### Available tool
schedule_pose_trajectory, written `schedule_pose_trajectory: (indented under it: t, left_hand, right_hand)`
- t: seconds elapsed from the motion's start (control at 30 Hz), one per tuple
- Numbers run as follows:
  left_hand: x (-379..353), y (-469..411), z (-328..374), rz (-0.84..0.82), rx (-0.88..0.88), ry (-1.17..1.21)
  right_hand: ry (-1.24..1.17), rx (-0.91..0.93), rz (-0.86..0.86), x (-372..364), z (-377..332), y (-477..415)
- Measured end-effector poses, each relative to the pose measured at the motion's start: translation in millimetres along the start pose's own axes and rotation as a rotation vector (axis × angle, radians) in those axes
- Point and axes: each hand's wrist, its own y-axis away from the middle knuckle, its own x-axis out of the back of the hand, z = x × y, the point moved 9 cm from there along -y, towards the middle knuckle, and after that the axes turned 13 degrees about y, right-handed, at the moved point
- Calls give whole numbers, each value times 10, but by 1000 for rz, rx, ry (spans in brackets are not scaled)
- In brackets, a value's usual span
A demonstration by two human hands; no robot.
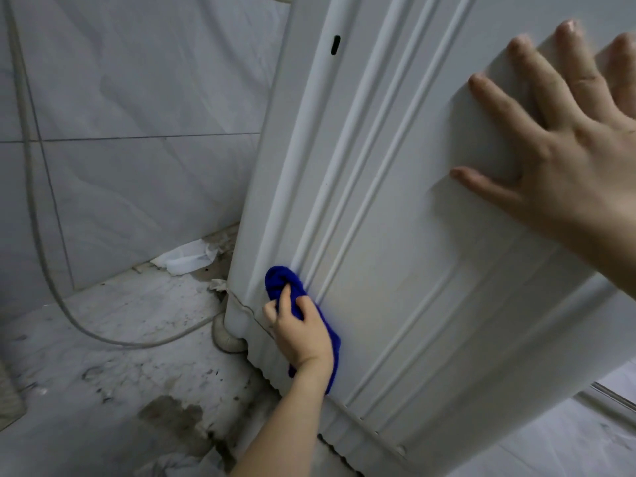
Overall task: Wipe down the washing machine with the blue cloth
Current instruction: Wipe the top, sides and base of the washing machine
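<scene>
Head view shows the left hand with its grip closed around the bunched blue cloth, pressed low on the washing machine side panel, while the right hand lies flat, fingers spread, bracing; best follow each ridge groove.

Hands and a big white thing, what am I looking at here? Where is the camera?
The camera sits on a person's head, looking down at their own hands. The tall white ribbed metal panel is the side of a washing machine. The left hand presses a bright blue cloth against it, low down near the grey stained tile floor. The right hand lies flat and open on the machine, higher up. A pale hose curves along the floor beside it.
</scene>
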Motion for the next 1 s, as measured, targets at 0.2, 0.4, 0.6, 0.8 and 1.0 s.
schedule_pose_trajectory:
  t: [0.2, 0.4, 0.6, 0.8, 1.0]
  left_hand:
    - [-573, 332, 967, -134, -350, 170]
    - [-343, 249, 392, 29, -180, 173]
    - [-207, 194, 251, 21, -32, 153]
    - [-473, 230, 805, -100, -199, 181]
    - [-611, 215, 934, -64, -255, 195]
  right_hand:
    - [-68, -11, -6, -91, 7, 8]
    - [-82, -9, 1, -111, 29, 19]
    - [-88, -12, -9, -74, 27, 9]
    - [-87, -20, 28, -66, 17, 17]
    - [-72, -9, 12, -64, 19, 18]
